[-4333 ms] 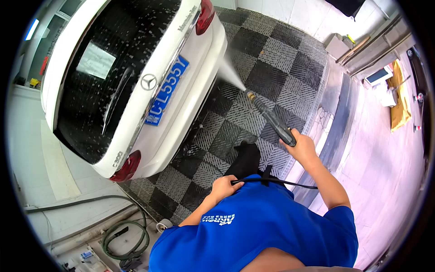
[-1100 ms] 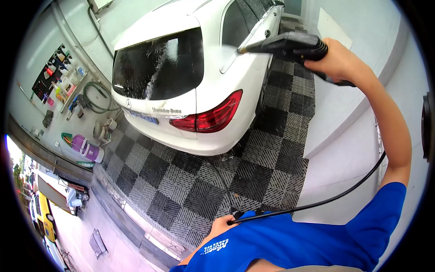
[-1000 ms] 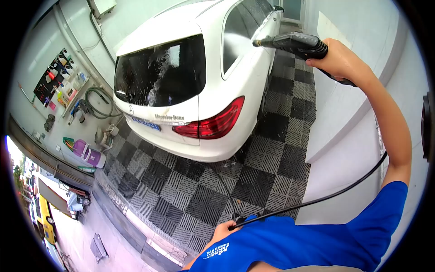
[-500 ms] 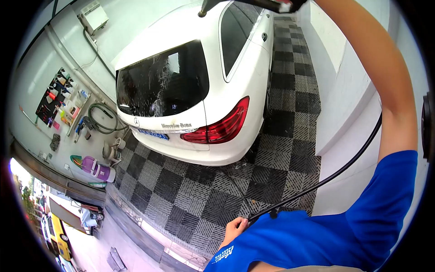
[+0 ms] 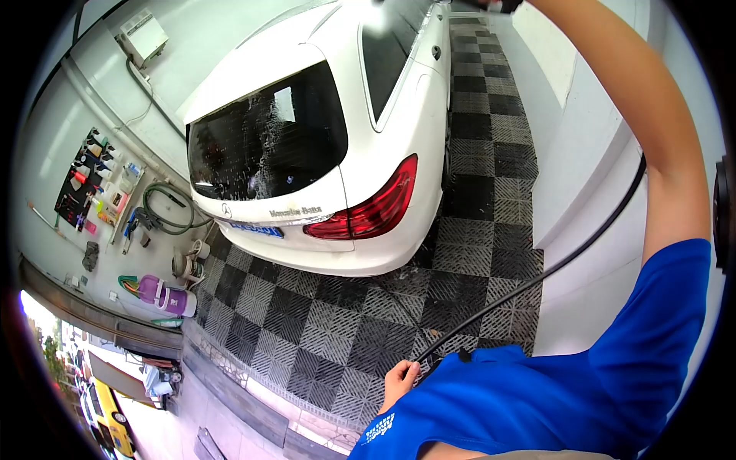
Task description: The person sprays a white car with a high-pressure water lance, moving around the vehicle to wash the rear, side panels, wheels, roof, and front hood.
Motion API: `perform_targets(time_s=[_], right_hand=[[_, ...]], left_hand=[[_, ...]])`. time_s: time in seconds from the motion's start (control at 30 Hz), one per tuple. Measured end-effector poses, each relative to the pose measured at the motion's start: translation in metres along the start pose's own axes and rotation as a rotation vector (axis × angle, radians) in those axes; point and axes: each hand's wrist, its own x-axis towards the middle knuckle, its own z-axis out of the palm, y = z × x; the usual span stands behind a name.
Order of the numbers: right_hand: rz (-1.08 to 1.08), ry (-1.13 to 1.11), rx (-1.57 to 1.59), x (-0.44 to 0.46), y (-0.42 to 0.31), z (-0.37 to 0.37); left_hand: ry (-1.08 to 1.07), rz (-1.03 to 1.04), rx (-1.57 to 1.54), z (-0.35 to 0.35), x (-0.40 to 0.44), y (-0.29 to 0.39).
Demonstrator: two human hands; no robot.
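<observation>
A black hose (image 5: 529, 285) runs from my left hand (image 5: 402, 376) up along the wall side beneath my raised right arm. My left hand, low in front of my body, has its fingers closed around the hose. Cut off mostly by the top edge, my right hand (image 5: 515, 3) is up at a dark spray gun (image 5: 491, 4), of which little shows. White mist (image 5: 376, 21) hangs by the roof edge and side window of a white car (image 5: 383, 184). Streaks of water and foam mark its rear window (image 5: 268, 134).
Wet black and grey floor tiles (image 5: 383, 307) surround the car. A white wall (image 5: 575, 215) stands close on the right. On the left are a bottle rack (image 5: 92, 180), a coiled green hose (image 5: 169, 207) and a purple bucket (image 5: 172, 297). A yellow car (image 5: 107, 414) stands outside.
The spray gun's wand, seen clearly before, is now largely out of view or behind mist, which has appeared beside the roof. The view has shifted slightly; my left hand keeps its grip on the hose.
</observation>
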Motion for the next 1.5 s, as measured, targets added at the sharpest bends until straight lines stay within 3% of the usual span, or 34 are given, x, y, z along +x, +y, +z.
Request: perform_targets(time_s=[0.1, 0.17, 0.27, 0.33, 0.43, 0.47, 0.63, 0.7, 0.77, 0.87, 0.97, 1.0, 1.07, 1.27, 1.37, 1.5], right_hand=[[-0.035, 0.063, 0.26, 0.003, 0.014, 0.049], [0.01, -0.221, 0.356, -0.006, 0.01, 0.047], [-0.126, -0.086, 0.407, -0.003, 0.027, 0.068], [0.289, -0.013, 0.234, 0.005, 0.031, 0.078], [0.493, 0.054, 0.144, -0.006, 0.038, 0.097], [0.267, 0.215, 0.146, -0.021, 0.034, 0.104], [0.257, -0.282, 0.551, -0.072, 0.005, 0.128], [0.1, -0.466, 0.695, -0.083, 0.008, 0.154], [0.161, -0.579, 0.736, -0.091, 0.004, 0.154], [0.39, -0.421, 0.638, -0.076, 0.04, 0.182], [0.487, -0.139, 0.455, -0.049, 0.083, 0.214], [0.478, -0.143, 0.458, -0.044, 0.095, 0.233], [0.466, 0.14, 0.427, -0.031, 0.115, 0.272], [0.304, -0.451, 0.785, -0.026, 0.118, 0.303], [0.224, -0.359, 0.756, -0.003, 0.145, 0.324], [0.418, -0.041, 0.676, 0.044, 0.192, 0.368]], left_hand=[[-0.095, 0.015, 0.062, -0.01, 0.008, -0.005], [-0.131, 0.013, -0.001, -0.009, 0.01, 0.004], [-0.158, 0.089, 0.093, -0.01, 0.012, 0.018], [-0.137, 0.064, 0.101, -0.011, 0.014, 0.005], [-0.084, 0.034, 0.117, -0.01, 0.013, -0.004], [-0.075, 0.018, 0.105, -0.01, 0.012, -0.01], [-0.195, -0.11, 0.062, -0.008, 0.011, -0.006], [-0.258, -0.098, 0.041, -0.006, 0.017, -0.009], [-0.335, -0.064, 0.053, -0.006, 0.02, -0.007], [-0.299, -0.124, 0.147, -0.001, 0.024, -0.003], [-0.207, -0.131, 0.273, 0.01, 0.027, -0.007], [-0.199, -0.137, 0.27, 0.014, 0.029, -0.013], [-0.091, -0.193, 0.258, 0.029, 0.036, -0.022], [-0.017, -0.204, 0.281, 0.074, 0.066, 0.003], [0.061, -0.102, 0.392, 0.103, 0.079, 0.018], [0.16, -0.137, 0.45, 0.14, 0.091, 0.031]])
